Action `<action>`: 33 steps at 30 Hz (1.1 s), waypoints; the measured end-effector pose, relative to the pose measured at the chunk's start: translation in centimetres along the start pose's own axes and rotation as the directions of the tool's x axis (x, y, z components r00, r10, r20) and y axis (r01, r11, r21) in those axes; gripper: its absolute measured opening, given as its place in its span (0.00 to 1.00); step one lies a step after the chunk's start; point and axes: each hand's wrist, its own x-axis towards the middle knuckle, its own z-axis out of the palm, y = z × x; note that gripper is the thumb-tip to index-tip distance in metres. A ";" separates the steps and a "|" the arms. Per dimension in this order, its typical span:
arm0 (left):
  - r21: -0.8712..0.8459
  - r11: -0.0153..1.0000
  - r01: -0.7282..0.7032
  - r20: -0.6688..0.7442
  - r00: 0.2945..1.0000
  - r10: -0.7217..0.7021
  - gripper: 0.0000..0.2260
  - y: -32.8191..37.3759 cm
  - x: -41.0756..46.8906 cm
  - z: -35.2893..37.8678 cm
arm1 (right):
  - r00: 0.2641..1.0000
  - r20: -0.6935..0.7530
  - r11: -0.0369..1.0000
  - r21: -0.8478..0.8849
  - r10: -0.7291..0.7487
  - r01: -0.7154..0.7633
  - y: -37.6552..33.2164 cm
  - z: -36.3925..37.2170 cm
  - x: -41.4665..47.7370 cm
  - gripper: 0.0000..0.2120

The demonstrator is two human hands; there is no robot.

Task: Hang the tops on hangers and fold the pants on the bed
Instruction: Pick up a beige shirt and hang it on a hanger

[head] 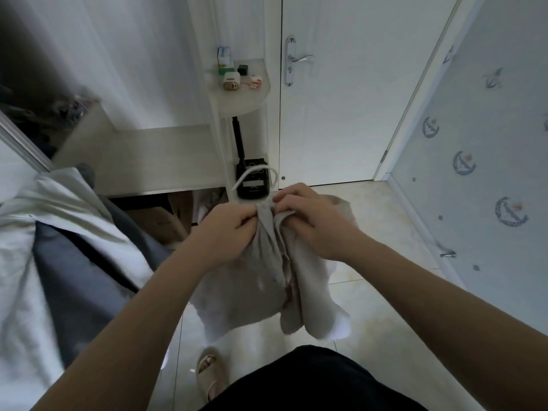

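Both hands are raised in front of the body, close together. The left hand (228,229) has its fingers curled and pinches the upper edge of a grey-beige garment (252,286). The right hand (311,221) is curled the same way, gripping bunched fabric at that edge, just beside the left. The knuckles of the two hands are near each other but not clearly touching. A white curved hook (256,169) rises just above the hands, from the point where the fabric is gathered; what it joins to is hidden by the fingers. The garment hangs free below the hands over the tiled floor (370,292), creased down the middle, with paler white patches at its lower edges. Whether it is a top or pants cannot be told. The bed (44,232) lies to the left, covered in rumpled white and dark grey bedding, and the garment is not touching it. Ahead is a rounded white shelf (246,99) carrying a few small items, among them a white charger (231,81). A black box (252,188) stands below the shelf, behind the hook. To the right of the shelf is a closed white door (341,114) with a metal lever handle (299,59). A foot in a pale sandal (210,372) stands on the floor beneath the garment.
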 end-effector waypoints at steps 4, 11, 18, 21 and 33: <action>-0.033 0.999 -0.020 -0.029 0.999 0.019 0.09 -0.5 -0.1 -0.7 | 0.996 -0.039 0.994 0.080 0.077 -0.073 -0.2 0.4 -0.4 0.06; -0.056 0.998 -0.024 -0.167 0.986 0.014 0.13 -3.4 -0.5 -2.1 | 0.979 -0.074 0.944 0.288 0.189 -0.161 0.5 -1.2 -1.6 0.08; -0.013 0.995 0.096 -0.365 0.926 -0.094 0.07 -5.0 -0.4 -1.6 | 0.966 0.024 0.956 0.138 0.257 -0.257 1.0 -2.0 -1.7 0.14; 0.013 0.999 0.042 -0.286 0.958 -0.037 0.06 -3.2 0.5 -0.3 | 0.978 0.057 0.979 0.030 0.199 -0.200 0.2 -1.8 -0.5 0.15; 0.134 0.979 -0.155 -0.212 0.960 0.181 0.04 -2.7 1.9 0.5 | 0.989 -0.050 0.985 0.106 0.140 -0.134 1.9 -2.1 0.8 0.04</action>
